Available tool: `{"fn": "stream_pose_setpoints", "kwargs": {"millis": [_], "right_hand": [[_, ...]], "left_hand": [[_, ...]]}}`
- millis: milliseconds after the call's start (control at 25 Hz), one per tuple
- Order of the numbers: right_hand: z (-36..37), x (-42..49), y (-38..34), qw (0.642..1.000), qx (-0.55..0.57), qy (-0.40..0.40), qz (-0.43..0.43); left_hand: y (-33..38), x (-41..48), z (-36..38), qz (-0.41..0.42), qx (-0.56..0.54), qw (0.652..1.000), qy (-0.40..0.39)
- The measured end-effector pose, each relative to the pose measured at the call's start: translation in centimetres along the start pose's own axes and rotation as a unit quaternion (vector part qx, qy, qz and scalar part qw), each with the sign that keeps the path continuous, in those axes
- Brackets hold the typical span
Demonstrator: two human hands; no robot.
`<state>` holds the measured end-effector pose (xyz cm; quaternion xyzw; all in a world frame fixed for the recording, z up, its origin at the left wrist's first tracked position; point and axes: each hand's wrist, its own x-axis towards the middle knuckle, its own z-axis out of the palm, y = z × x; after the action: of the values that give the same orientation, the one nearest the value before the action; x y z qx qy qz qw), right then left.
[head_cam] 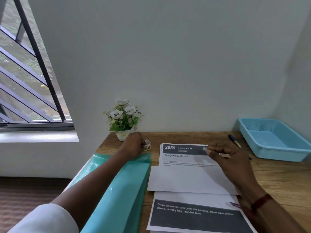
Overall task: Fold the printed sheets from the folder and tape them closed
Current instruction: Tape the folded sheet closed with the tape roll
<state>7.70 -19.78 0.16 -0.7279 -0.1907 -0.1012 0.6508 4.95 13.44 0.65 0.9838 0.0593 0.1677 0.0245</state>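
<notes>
Teal folder [121, 190] lies left on the desk [277, 182], left forearm across it. Left hand [133, 145] curls round the tape roll [147, 145] by the flower pot [122, 135]. Right hand [225, 157] pinches a small tape piece [204, 149] at thumb and fingertip, other fingers loosely bent, over the top right of the sheets [185, 179]. Top sheet's flap is folded up, not yet taped. Risks: nothing pins the flap, so it could spring open before tape lands; tape may curl onto the finger, or stick on the header, missing the flap edge
</notes>
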Motion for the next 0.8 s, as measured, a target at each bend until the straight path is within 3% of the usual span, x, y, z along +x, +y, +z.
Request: {"fn": "stream_pose_setpoints", "kwargs": {"millis": [200, 360, 440, 520, 600, 800], "right_hand": [[-0.5, 0.4, 0.5, 1.0, -0.001, 0.013, 0.003], [-1.6, 0.8, -0.1, 0.999, -0.006, 0.035, -0.013], [-2.3, 1.0, -0.3, 0.998, 0.004, 0.049, -0.026], [-3.0, 0.7, -0.2, 0.998, 0.006, 0.052, -0.031], [-4.1, 0.4, 0.3, 0.998, -0.029, 0.043, -0.028], [-7.6, 0.1, 2.0, 0.996, -0.082, -0.017, -0.002]], "left_hand": [[0.1, 0.5, -0.1, -0.007, -0.003, 1.0, -0.012], [2.5, -0.8, -1.5, -0.084, -0.074, 0.989, 0.095], [6.4, -2.6, -2.2, -0.029, -0.109, 0.984, 0.141], [10.8, -4.9, -2.4, 0.086, -0.137, 0.977, 0.14], [14.3, -6.8, -2.1, 0.154, -0.154, 0.971, 0.099], [19.1, -7.3, -0.6, 0.195, -0.143, 0.97, -0.027]]}}
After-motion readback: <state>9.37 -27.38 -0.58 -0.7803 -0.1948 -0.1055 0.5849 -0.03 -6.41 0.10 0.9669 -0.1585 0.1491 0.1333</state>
